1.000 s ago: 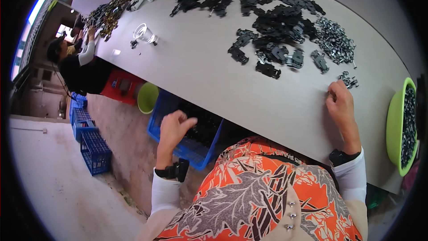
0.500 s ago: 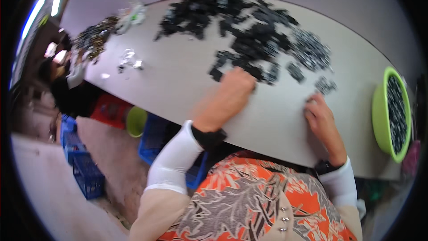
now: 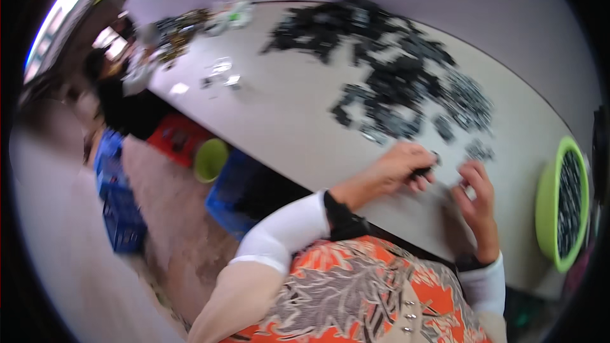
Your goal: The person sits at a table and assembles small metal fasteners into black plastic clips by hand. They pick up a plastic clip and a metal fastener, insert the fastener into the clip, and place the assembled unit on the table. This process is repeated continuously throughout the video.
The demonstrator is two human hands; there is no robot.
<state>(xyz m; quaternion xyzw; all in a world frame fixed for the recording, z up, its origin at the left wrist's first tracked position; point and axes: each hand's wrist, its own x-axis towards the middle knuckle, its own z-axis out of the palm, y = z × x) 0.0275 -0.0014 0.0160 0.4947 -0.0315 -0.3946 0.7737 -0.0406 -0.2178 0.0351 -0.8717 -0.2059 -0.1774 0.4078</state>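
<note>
My left hand (image 3: 395,170) is closed on a small black piece (image 3: 422,171) above the near part of the table. Close by on its right, my right hand (image 3: 476,198) has its fingertips pinched together; whatever they hold is too small and blurred to name. Just beyond the right fingertips lies a little cluster of small silvery parts (image 3: 479,150). A larger heap of silvery parts (image 3: 469,100) lies farther back, against a big spread of flat black pieces (image 3: 400,79). Between heap and cluster is a small grey clump (image 3: 443,128).
A green basin (image 3: 548,213) full of dark and silvery pieces stands at the table's right end. Clear plastic scraps (image 3: 221,70) and brass-coloured parts (image 3: 181,32) lie leftward on the table (image 3: 267,108). Another person (image 3: 121,98) works at the far left, near blue crates (image 3: 122,216).
My left hand has come away from the black spread toward my right hand, now with a black piece in it. The right hand stays by the silvery cluster. The whole view has shifted.
</note>
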